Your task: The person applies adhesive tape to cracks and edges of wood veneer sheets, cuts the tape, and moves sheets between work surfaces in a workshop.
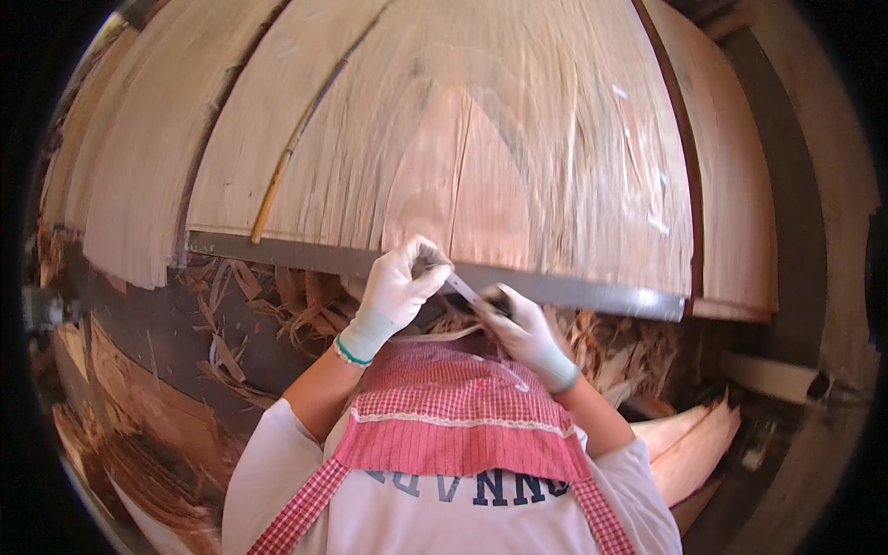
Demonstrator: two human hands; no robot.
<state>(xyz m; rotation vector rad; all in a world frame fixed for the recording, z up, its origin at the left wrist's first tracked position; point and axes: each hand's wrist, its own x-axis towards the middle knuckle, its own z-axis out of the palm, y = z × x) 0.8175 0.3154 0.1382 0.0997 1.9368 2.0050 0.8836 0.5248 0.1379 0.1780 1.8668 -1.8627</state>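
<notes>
Gingham apron nearest, left hand and right hand pinch a slim strip. Handling it seems underway; the next move needs steadiness.

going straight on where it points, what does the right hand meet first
Probably the left hand, up and to the left along the strip between the hands; depth is unclear.

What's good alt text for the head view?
A white-gloved left hand and white-gloved right hand hold a narrow grey strip before a broad brown wooden sheet with a pinkish pointed patch. Brown wood scraps lie below.
</notes>
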